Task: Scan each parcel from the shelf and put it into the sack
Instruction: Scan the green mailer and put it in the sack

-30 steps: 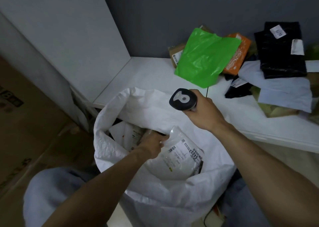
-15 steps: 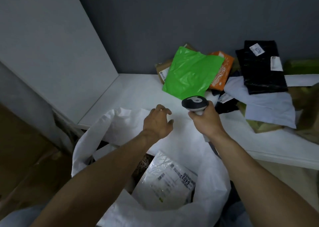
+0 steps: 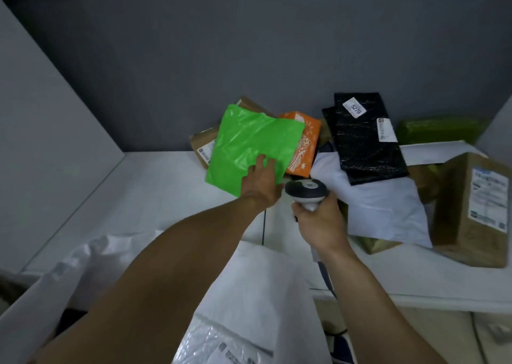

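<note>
Green, glossy and crinkled, the thin poly mailer [image 3: 249, 147] leans on the parcel pile at the back of the white shelf [image 3: 155, 186]. The left hand [image 3: 261, 182] lays near-straight fingers on its lower corner, gripping nothing. The right hand [image 3: 318, 222] grips the barcode scanner [image 3: 304, 190] just beside it, probably ready to scan. A woven white sack [image 3: 249, 275] gapes below.

Your view is dim and soft; wide-angle distortion bends the edges, and glare glints off the black parcel [image 3: 363, 142].

Parcels [image 3: 363, 142] lie heaped on the shelf [image 3: 155, 186] against the wall [image 3: 249, 59], a box [image 3: 471, 211] at their right. Before the shelf stands the sack [image 3: 263, 280], one parcel [image 3: 221, 347] inside.
</note>
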